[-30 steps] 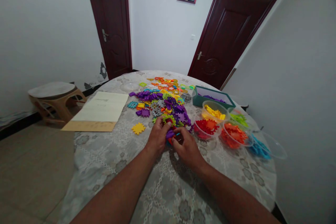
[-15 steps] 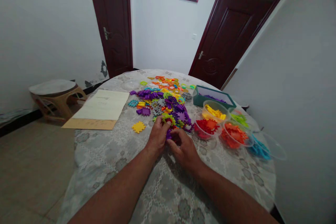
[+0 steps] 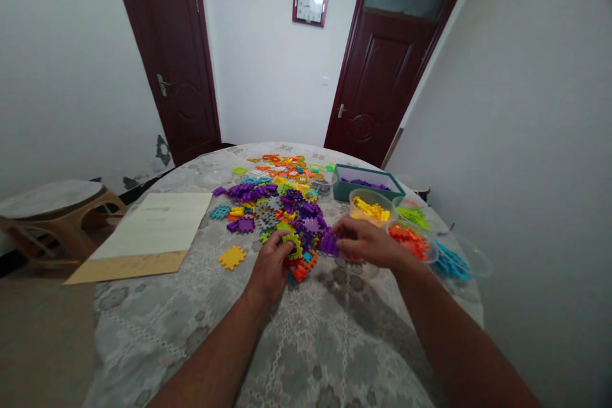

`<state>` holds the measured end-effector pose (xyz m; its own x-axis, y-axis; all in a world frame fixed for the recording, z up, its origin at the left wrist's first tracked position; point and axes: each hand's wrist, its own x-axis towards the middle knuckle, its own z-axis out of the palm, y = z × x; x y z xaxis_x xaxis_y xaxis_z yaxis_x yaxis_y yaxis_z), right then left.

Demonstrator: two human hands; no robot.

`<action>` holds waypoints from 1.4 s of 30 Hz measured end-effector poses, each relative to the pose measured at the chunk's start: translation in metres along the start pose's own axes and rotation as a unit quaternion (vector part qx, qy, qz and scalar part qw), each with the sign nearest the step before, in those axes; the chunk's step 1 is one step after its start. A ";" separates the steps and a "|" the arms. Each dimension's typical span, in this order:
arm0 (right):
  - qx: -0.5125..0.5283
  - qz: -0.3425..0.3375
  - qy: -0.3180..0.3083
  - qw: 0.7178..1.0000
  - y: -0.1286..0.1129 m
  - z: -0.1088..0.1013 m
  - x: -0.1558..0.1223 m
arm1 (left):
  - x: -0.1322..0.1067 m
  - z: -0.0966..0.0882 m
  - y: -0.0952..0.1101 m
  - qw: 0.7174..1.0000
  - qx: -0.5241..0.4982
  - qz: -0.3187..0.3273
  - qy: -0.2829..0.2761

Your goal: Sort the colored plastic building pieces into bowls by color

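My left hand (image 3: 268,269) is closed on a lime-green toothed plastic building piece (image 3: 292,247), at the near edge of a mixed pile. Small orange and red pieces (image 3: 301,269) lie by its fingertips; whether any are in its grasp I cannot tell. To the right, my right hand (image 3: 366,241) pinches a purple plastic piece (image 3: 329,243) between thumb and fingers. That hand hovers over the tub of red pieces, covering most of it. Just left of the purple piece, the pile holds purple, grey (image 3: 268,211) and lilac (image 3: 312,225) pieces.
Clear tubs hold yellow (image 3: 370,209), orange (image 3: 407,241), green (image 3: 414,215) and blue pieces (image 3: 452,261). Behind them stands a green box (image 3: 345,190) with purple pieces. A paper sheet (image 3: 157,220) lies at the left, and a yellow piece (image 3: 233,257) sits alone. A stool (image 3: 52,217) stands beyond the table.
My right hand has moved right, away from my left hand, with a purple piece in its fingers. The left hand stays at the pile. The head view has shifted.
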<state>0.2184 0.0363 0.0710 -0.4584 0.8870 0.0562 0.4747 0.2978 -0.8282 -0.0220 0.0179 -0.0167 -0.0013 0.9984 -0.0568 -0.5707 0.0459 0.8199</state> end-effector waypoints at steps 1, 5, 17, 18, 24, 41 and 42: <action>0.018 0.007 0.057 0.998 0.005 -0.015 0.011 | 0.000 0.000 -0.001 1.000 0.005 -0.002 -0.004; 0.124 0.001 0.359 0.925 0.029 -0.062 0.055 | 0.000 0.000 -0.002 0.999 0.029 -0.012 -0.014; 0.072 0.010 0.175 0.982 0.020 0.031 0.016 | -0.003 -0.001 -0.003 0.994 0.090 -0.009 -0.054; 0.070 0.014 0.152 0.986 0.016 0.040 0.011 | -0.003 -0.001 -0.004 0.994 0.095 -0.007 -0.061; 0.083 0.021 0.103 0.991 0.008 0.068 0.000 | 0.000 -0.005 -0.009 0.993 0.091 -0.012 -0.080; 0.031 0.055 -0.066 0.996 0.012 -0.013 -0.009 | -0.002 -0.002 -0.002 0.994 0.098 -0.045 0.001; 0.026 0.053 -0.014 0.998 0.013 -0.021 0.001 | -0.002 -0.001 -0.002 0.994 0.096 -0.049 0.004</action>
<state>0.2404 0.0486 0.0720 -0.4293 0.9019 -0.0477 0.4826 0.1844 -0.8562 -0.0220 0.0156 -0.0191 0.0406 0.9885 -0.1458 -0.4006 0.1498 0.9039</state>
